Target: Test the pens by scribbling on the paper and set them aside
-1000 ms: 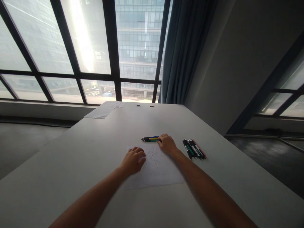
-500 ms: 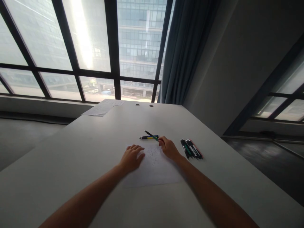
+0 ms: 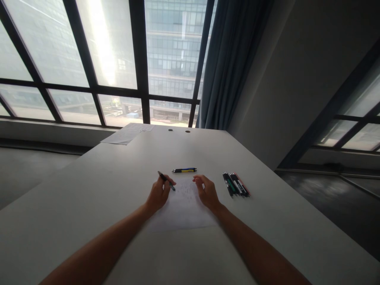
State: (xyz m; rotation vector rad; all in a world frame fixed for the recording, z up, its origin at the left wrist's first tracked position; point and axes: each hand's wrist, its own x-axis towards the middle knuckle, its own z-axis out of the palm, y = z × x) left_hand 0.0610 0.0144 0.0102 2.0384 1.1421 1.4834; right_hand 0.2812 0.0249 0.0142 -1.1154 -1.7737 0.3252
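My left hand (image 3: 159,193) grips a dark pen with a green end (image 3: 170,184) over the left side of a white sheet of paper (image 3: 184,217). Faint writing shows on the upper part of that sheet. At the sheet's right side rests my right hand (image 3: 207,190), fingers bent and a little apart, with nothing visible in them. Just beyond the sheet, a blue pen (image 3: 190,169) and a yellow pen (image 3: 185,171) lie side by side. To the right of my right hand, several pens (image 3: 236,185) are lined up in a group, mostly black, with green, white and red parts.
The white table (image 3: 97,198) stretches away toward a large window (image 3: 175,59). Loose papers (image 3: 123,135) lie at its far left corner, and two round holes sit near the far edge. A blue curtain (image 3: 228,63) hangs beyond the far right corner.
The green-ended pen has passed from my right hand to my left hand. It has moved left, away from above the blue and yellow pens. My right hand's fingers have loosened.
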